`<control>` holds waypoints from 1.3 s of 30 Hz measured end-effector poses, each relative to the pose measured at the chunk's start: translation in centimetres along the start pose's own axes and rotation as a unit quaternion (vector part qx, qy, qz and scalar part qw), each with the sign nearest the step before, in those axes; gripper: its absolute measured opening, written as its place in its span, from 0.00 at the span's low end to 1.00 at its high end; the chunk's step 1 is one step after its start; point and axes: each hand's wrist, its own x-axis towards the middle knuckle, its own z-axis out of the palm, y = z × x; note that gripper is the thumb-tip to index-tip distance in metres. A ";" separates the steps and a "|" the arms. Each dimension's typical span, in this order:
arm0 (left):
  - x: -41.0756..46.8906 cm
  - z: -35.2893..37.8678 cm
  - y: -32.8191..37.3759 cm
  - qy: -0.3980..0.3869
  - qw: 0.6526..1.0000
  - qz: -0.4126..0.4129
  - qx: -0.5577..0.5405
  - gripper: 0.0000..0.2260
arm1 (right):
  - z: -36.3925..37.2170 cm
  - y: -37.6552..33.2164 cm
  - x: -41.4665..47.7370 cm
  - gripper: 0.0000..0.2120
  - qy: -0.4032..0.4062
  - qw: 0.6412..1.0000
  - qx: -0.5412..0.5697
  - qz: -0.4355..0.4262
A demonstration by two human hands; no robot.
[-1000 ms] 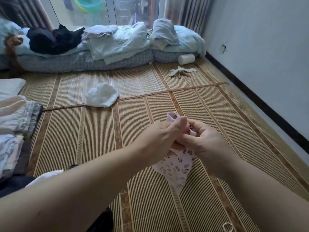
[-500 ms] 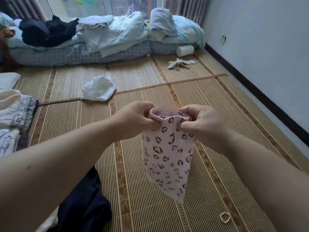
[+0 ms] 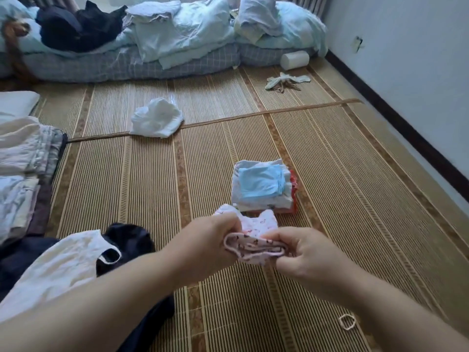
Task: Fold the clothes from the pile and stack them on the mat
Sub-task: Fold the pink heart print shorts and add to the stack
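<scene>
- Two hands, mine, meet low in the middle of the view: my left hand (image 3: 213, 240) curls its fingers round one end of a small pink printed garment (image 3: 253, 246), and my right hand (image 3: 302, 252) pinches the other end between thumb and fingers.
- Pink garment: bunched between both hands and held above the woven mat (image 3: 355, 174), with a pale flap standing up behind the gripped edge.
- Folded stack (image 3: 264, 186): on the mat just beyond my hands, with a light blue piece on top, whitish pieces beneath and a red edge showing on its right side.
- Unfolded clothes: a white garment (image 3: 58, 265) lies over a dark garment (image 3: 129, 240) beside my left forearm.
- Crumpled white cloth (image 3: 156, 118): farther off on the mat, across the seam between two mat sections.
- More folded fabrics (image 3: 25, 153): stacked at the left edge.
- Thin white loop (image 3: 347, 322): on the mat near my right forearm.
- Bedding (image 3: 177, 34): heaped along the far side; a pale roll (image 3: 294, 59) lies in front of it.
</scene>
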 end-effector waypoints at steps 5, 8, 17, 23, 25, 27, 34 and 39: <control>-3.0 9.5 -3.7 -0.095 0.993 -0.064 0.023 0.07 | 6.4 6.4 -2.2 0.17 -0.062 0.989 -0.051 0.124; -5.2 14.6 -5.6 -0.159 0.981 -0.108 0.008 0.07 | 9.9 10.3 -3.3 0.14 -0.083 0.981 -0.045 0.172; -6.3 19.4 -7.9 -0.218 0.953 -0.187 -0.092 0.07 | 12.6 15.1 -2.8 0.07 -0.121 0.964 -0.023 0.236; 0.3 17.7 -9.1 -0.069 0.952 -0.231 -0.188 0.15 | 9.5 16.5 3.2 0.15 0.010 0.975 0.016 0.221; 2.2 17.9 -9.6 -0.026 0.947 -0.245 -0.205 0.19 | 8.8 17.4 4.8 0.21 0.042 0.971 0.025 0.232; 3.3 18.6 -10.4 0.001 0.940 -0.269 -0.210 0.23 | 8.8 19.0 5.7 0.24 0.082 0.964 0.005 0.252; 1.4 22.6 -12.2 0.033 0.914 -0.378 -0.144 0.31 | 10.8 21.0 5.0 0.36 0.204 0.917 -0.035 0.341; 1.4 23.4 -11.9 0.073 0.916 -0.343 -0.194 0.33 | 11.8 21.3 6.4 0.19 0.181 0.915 -0.041 0.358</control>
